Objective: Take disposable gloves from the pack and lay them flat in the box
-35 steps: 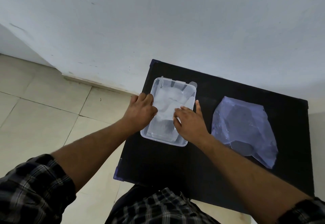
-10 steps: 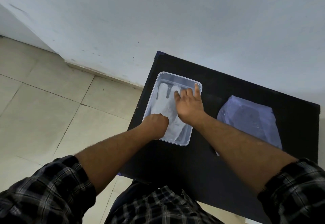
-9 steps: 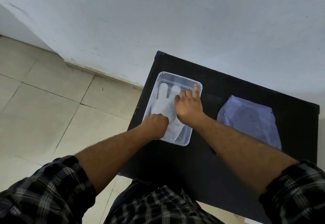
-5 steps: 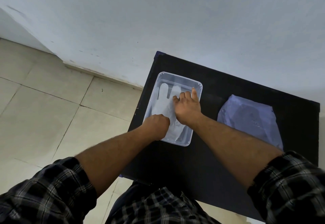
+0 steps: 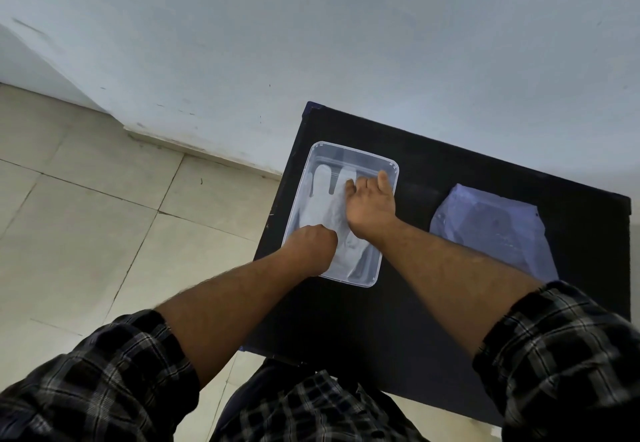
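Observation:
A clear plastic box [image 5: 356,154] sits at the far left of the black table [image 5: 346,320]. A translucent white glove [image 5: 323,200] lies flat inside it, fingers pointing to the wall. My left hand [image 5: 310,247] is closed in a fist on the glove's cuff end at the box's near side. My right hand [image 5: 370,207] rests in the box's right half, with bent fingertips pressing on the glove's fingers and the thumb stretched toward the far rim. The pack [image 5: 491,230], a crumpled bluish plastic bag, lies on the table to the right of the box, untouched.
The table stands against a pale wall [image 5: 346,43]. Its left edge drops to a tiled floor [image 5: 86,216]. My checked sleeves and lap fill the bottom of the view. Bare black tabletop lies between the box and me.
My right hand's fingers have curled and drawn back slightly along the glove since a second ago. The left fist has stayed on the cuff end. The box and pack have not moved.

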